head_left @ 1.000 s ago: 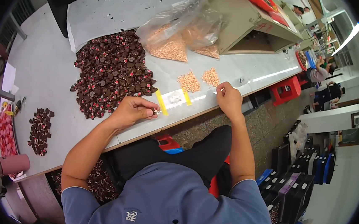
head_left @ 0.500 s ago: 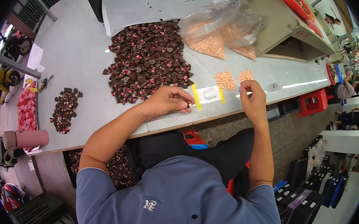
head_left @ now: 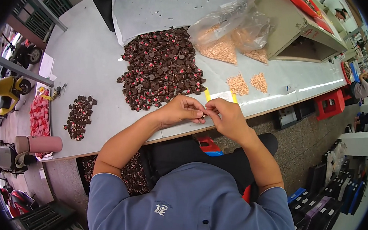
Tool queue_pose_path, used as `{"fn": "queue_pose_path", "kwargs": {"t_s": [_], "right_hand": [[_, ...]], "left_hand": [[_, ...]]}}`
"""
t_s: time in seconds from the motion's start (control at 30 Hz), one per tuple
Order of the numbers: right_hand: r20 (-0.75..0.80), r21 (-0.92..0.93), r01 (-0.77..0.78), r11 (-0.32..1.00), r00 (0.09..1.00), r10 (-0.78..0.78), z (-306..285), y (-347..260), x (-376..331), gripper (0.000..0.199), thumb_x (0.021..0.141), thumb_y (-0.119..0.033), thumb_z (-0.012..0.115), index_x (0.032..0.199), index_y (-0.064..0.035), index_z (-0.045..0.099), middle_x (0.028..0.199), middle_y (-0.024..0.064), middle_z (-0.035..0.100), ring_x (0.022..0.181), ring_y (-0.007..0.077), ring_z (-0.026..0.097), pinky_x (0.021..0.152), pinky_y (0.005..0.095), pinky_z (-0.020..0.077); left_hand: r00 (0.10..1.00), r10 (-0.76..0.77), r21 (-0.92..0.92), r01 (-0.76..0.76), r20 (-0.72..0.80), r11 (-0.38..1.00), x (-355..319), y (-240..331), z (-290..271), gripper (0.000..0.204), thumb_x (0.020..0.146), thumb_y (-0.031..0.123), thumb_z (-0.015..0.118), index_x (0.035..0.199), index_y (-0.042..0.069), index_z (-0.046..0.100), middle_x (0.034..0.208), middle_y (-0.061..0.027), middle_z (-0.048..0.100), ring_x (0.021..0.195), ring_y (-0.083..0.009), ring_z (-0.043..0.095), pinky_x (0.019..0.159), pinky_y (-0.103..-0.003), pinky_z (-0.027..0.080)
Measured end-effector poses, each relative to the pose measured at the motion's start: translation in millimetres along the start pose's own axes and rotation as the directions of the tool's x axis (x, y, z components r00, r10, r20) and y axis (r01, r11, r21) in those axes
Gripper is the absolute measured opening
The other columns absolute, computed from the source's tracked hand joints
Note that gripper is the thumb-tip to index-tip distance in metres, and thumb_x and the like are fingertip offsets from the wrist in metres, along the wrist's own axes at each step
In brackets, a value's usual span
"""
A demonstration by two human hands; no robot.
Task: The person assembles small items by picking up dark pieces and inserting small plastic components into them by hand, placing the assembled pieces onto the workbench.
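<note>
Over the table's front edge, my left hand (head_left: 183,111) pinches a small dark piece (head_left: 203,116) between thumb and fingertips. My right hand (head_left: 228,118) meets it there, thumb and fingers pressed together at the piece; whatever else they hold is too small to make out. Just beyond my hands lies a white sheet (head_left: 221,96) with yellow tape on its sides, partly hidden. A large heap of dark pieces (head_left: 161,70), some with red and pale spots, spreads beyond my left hand. Two little piles of beige bits, one nearer (head_left: 237,83) and one farther right (head_left: 259,82), lie past my right hand.
Clear plastic bags of beige bits (head_left: 219,49) stand at the back, beside a beige metal box (head_left: 304,42). At left are a smaller dark heap (head_left: 79,117), a pink bottle (head_left: 43,143) and a pink-red bag (head_left: 40,119). Below the right edge stands a red stool (head_left: 329,105).
My right hand has come from beside the beige piles to my left hand, and their fingertips now meet at the dark piece. The whole view has shifted slightly.
</note>
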State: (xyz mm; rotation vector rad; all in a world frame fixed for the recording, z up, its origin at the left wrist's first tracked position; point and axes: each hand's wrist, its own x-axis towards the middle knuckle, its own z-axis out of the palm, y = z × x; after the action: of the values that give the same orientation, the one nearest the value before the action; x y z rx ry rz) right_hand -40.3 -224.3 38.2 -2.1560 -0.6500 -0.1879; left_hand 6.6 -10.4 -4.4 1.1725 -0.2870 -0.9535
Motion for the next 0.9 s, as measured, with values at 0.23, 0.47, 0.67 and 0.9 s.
{"fn": "queue_pose_path", "kwargs": {"t_s": [0.23, 0.47, 0.67, 0.9], "right_hand": [[-0.165, -0.257, 0.069, 0.964, 0.98, -0.114, 17, -19, -12, 0.015, 0.084, 0.005, 0.065, 0.099, 0.0034, 0.062, 0.085, 0.0148, 0.07, 0.073, 0.0279, 0.071, 0.064, 0.035, 0.0563], [-0.09, 0.049, -0.125, 0.991, 0.988, 0.129, -3, -9, -7, 0.017, 0.083, -0.003, 0.067, 0.099, -0.0007, 0.063, 0.083, 0.0144, 0.07, 0.075, 0.0269, 0.071, 0.065, 0.0326, 0.056], [0.081, -0.05, 0.005, 0.999, 0.997, -0.001, -4, -5, -2, 0.009, 0.083, -0.006, 0.068, 0.091, -0.0047, 0.064, 0.07, 0.0083, 0.067, 0.061, 0.0234, 0.067, 0.055, 0.0326, 0.0507], [0.088, -0.042, -0.001, 0.999, 0.996, 0.005, -3, 3, -7, 0.011, 0.081, -0.006, 0.07, 0.089, -0.0063, 0.063, 0.062, 0.0061, 0.063, 0.054, 0.022, 0.063, 0.051, 0.0326, 0.0474]], "left_hand": [[0.998, -0.003, -0.029, 0.001, -0.07, 1.0, -1, 1, 2, 0.017, 0.092, 0.01, 0.068, 0.103, -0.003, 0.067, 0.101, -0.0127, 0.071, 0.091, -0.0196, 0.071, 0.079, -0.027, 0.058], [0.998, -0.027, -0.023, 0.026, -0.048, 0.999, -4, 5, 2, 0.015, 0.092, 0.012, 0.069, 0.1, 0.0, 0.067, 0.096, -0.0102, 0.071, 0.088, -0.0186, 0.072, 0.074, -0.026, 0.058], [0.999, -0.048, 0.003, 0.048, 0.018, 0.999, -2, 3, -1, 0.015, 0.091, 0.011, 0.069, 0.099, -0.002, 0.067, 0.094, -0.0102, 0.071, 0.086, -0.0183, 0.072, 0.073, -0.026, 0.058], [0.997, -0.061, 0.012, 0.061, 0.04, 0.998, -3, 7, 2, 0.016, 0.091, 0.013, 0.07, 0.099, -0.001, 0.068, 0.095, -0.0104, 0.071, 0.086, -0.0172, 0.072, 0.071, -0.025, 0.057]]}}
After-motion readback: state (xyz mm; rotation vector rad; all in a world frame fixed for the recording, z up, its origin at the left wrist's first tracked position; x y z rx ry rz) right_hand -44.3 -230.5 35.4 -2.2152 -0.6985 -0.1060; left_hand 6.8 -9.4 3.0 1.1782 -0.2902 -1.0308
